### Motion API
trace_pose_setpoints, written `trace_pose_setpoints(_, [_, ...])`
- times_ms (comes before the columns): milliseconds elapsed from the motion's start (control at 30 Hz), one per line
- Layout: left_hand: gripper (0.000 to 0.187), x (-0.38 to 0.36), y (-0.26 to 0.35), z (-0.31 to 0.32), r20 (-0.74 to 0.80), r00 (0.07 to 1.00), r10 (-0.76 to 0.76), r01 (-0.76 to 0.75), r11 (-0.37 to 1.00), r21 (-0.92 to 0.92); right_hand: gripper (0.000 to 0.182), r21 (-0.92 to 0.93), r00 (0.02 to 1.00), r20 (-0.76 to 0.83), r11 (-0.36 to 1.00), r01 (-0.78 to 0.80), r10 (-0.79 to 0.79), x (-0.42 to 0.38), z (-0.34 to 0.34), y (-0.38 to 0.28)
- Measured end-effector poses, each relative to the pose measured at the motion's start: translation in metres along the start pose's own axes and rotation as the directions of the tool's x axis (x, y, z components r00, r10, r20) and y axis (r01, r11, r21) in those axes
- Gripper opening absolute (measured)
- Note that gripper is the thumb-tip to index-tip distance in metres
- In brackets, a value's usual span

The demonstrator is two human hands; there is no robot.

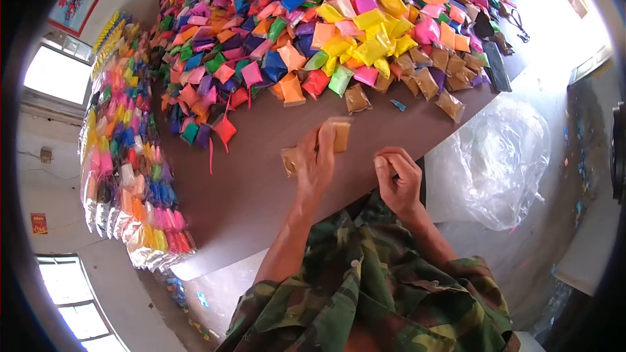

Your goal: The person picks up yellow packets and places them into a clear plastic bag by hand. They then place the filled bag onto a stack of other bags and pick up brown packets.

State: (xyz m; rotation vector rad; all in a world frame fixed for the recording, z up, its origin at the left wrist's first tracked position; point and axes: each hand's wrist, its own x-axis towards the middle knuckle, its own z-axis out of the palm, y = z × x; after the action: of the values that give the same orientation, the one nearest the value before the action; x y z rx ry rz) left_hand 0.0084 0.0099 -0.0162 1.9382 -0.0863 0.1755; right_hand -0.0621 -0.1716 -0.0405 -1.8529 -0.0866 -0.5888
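My left hand [316,158] is closed round brown packets in clear wrapping over the dark table; one brown packet [341,135] shows at its fingertips and another [289,161] sticks out on its left side. To the right, near the table's front edge, my right hand [398,177] has its fingers curled together, and whatever may be between them is hidden. Beyond both hands lies a large heap of colourful packets [287,58], with yellow packets [373,39] on top. Several brown packets lie at its near right side, one of them [450,106] near the table edge.
Bundled rows of colourful packets [134,150] line the left side of the table [222,221]. A big clear plastic bag [499,163] is right of the table. A small blue scrap [398,105] and a black flat object [497,66] lie on the tabletop.
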Motion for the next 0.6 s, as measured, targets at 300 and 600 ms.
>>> trace_pose_setpoints(300, [0.037, 0.006, -0.002, 0.016, 0.219, 0.973, -0.073, 0.159, 0.898, -0.410, 0.039, 0.500, 0.881, 0.236, 0.726, -0.472, 0.410, 0.019, 0.022, 0.005])
trace_pose_setpoints(600, [0.038, 0.009, -0.003, 0.003, 0.058, 0.978, 0.200, -0.200, 0.980, 0.005, 0.023, 0.599, 0.909, 0.273, 0.683, -0.418, 0.316, 0.040, 0.042, 0.020])
